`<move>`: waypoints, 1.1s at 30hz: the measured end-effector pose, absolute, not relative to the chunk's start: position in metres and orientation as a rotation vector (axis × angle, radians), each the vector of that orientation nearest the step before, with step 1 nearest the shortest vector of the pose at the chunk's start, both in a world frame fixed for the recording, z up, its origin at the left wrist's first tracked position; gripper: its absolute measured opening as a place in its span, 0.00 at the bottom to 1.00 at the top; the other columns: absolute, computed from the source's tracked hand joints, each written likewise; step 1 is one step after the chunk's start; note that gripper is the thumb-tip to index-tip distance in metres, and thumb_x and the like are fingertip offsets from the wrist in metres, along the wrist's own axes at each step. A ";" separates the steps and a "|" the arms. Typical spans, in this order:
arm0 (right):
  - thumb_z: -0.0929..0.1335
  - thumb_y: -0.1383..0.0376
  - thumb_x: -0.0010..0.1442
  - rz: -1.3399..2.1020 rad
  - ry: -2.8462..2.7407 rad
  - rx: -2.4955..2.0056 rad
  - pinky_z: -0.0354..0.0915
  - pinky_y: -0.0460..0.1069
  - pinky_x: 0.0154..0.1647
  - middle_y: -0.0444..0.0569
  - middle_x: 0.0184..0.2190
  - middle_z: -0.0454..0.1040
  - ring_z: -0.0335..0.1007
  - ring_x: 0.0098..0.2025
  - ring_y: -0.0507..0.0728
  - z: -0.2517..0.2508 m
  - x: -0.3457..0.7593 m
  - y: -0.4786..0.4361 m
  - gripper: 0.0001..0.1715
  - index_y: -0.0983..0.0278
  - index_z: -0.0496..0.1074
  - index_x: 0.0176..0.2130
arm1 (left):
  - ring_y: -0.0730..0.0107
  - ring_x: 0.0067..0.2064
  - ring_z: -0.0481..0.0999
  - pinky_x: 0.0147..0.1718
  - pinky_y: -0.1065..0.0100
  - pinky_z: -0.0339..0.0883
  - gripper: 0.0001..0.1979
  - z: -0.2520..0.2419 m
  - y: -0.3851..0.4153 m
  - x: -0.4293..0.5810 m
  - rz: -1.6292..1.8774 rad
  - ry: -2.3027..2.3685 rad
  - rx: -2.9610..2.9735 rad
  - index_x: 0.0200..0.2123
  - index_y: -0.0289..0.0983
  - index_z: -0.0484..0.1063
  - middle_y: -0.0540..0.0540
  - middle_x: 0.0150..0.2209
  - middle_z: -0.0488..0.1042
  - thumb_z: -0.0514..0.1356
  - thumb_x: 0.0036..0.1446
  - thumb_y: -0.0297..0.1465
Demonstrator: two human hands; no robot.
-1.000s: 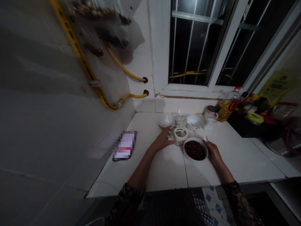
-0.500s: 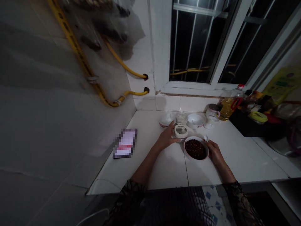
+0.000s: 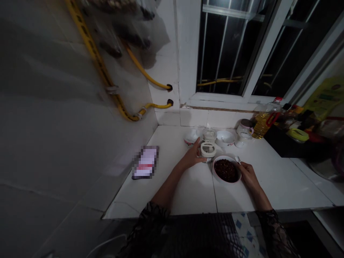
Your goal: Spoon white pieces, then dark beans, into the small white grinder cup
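The left hand (image 3: 190, 157) curls its fingers round the jar (image 3: 208, 155) (white-topped); the right hand (image 3: 249, 174) pinches a white spoon (image 3: 238, 159) in its fingers beside the bowl (image 3: 224, 157).

- Kitchen, most likely a home one: everyday crockery, modest counter corner.
- White-tiled counter (image 3: 188, 197) through lower middle, meeting a pale tiled wall (image 3: 40, 150) at left.
- Centre, on counter: bowl of dark red food (image 3: 227, 170); white-lidded jar (image 3: 208, 150) near it; clear glass jar (image 3: 209, 135) and white bowl (image 3: 225, 138) behind.
- Right of centre: bottle of golden oil (image 3: 260, 125), red cap and handle. Beside it, black box (image 3: 278, 145) crowded with bottles; yellow-green lid (image 3: 299, 134) among them.
- Upper left: yellow pipe (image 3: 94, 57) clipped along wall, looks like a gas line. Clear bags (image 3: 115, 28) nearby, contents blurred.
- Upper right: framed window (image 3: 228, 50), metal bars, dark outside.
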State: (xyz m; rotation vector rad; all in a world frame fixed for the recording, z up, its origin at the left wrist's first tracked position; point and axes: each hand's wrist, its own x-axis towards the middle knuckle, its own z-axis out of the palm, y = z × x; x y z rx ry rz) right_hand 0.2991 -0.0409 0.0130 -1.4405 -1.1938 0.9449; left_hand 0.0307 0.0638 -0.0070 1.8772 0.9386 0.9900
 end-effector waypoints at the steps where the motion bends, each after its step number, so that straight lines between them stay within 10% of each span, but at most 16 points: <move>1: 0.73 0.46 0.43 0.932 -1.185 -1.447 0.51 0.46 0.21 0.41 0.15 0.64 0.54 0.20 0.50 0.012 0.300 -0.040 0.26 0.65 0.69 0.20 | 0.73 0.32 0.67 0.35 0.67 0.67 0.61 -0.006 0.064 0.029 0.988 0.946 1.872 0.70 0.41 0.36 0.39 0.55 0.70 0.73 0.42 0.32; 33: 0.74 0.47 0.43 0.883 -1.083 -1.424 0.45 0.45 0.17 0.37 0.14 0.56 0.48 0.19 0.48 0.015 0.303 -0.028 0.26 0.62 0.63 0.21 | 0.70 0.35 0.68 0.36 0.66 0.66 0.65 0.011 0.055 0.010 0.829 0.861 1.820 0.70 0.41 0.33 0.39 0.53 0.70 0.73 0.38 0.34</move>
